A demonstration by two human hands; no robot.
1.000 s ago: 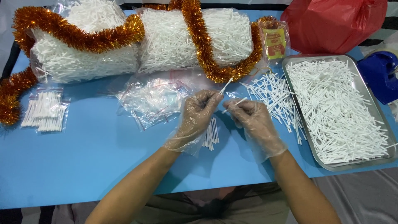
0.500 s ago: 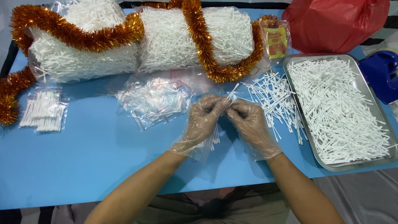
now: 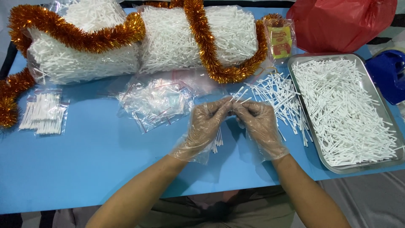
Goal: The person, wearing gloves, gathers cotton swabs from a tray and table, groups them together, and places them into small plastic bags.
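White cotton swabs (image 3: 239, 95), a small bunch, pinched between the fingertips of both gloved hands, tips fanning up and right above the blue table (image 3: 84, 160). Left hand (image 3: 206, 122): fingers closed narrow on the bunch from the left. Right hand (image 3: 258, 121): fingers curled shut on the same bunch, touching the left. Loose swabs (image 3: 278, 99) just right of the hands; metal tray (image 3: 337, 168) of swabs further right; small clear bags (image 3: 156, 101) to the left; filled packets (image 3: 42, 113) far left

Home packing bench: blue table (image 3: 84, 169); bulk bags of white sticks (image 3: 80, 59); steel tray (image 3: 337, 166); tinsel (image 3: 202, 38)
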